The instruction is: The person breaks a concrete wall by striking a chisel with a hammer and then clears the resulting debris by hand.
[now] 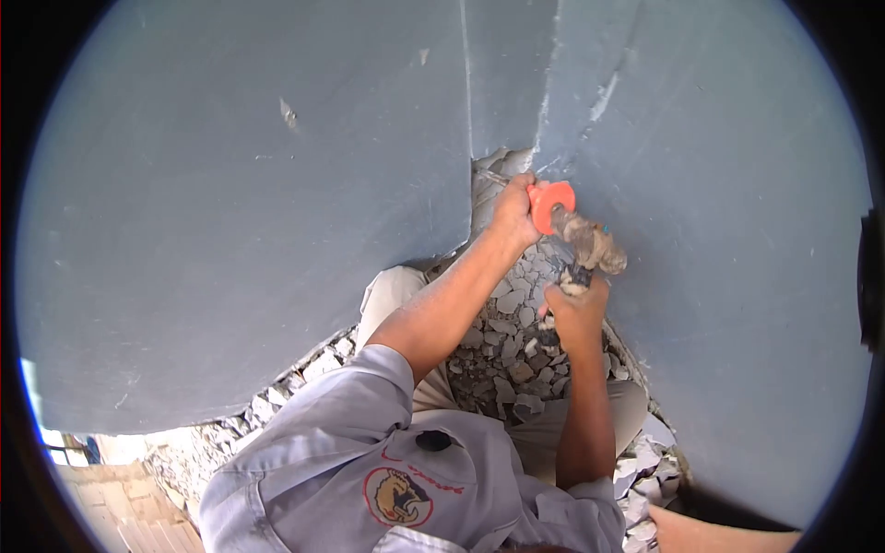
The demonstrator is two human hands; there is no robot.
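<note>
My left hand [516, 210] is wrapped round a chisel [490, 175], just behind its round orange hand guard [553, 205]. The chisel's tip points to the broken lower edge of the grey wall corner [507, 163]. My right hand [579, 309] grips the dark handle of a hammer [590, 244] with a dusty brown head. That head lies in line with the chisel, right at the guard. Whether it touches the chisel's end cannot be made out. Below both hands, broken grey rubble [512, 341] covers the ground between my legs.
Large smooth grey walls stand close on the left [249, 203] and right [737, 258], meeting in a narrow corner ahead. More rubble [277, 396] runs along the left wall's base. Paving [138, 507] shows at lower left, and a tan flat piece [705, 533] lies at lower right.
</note>
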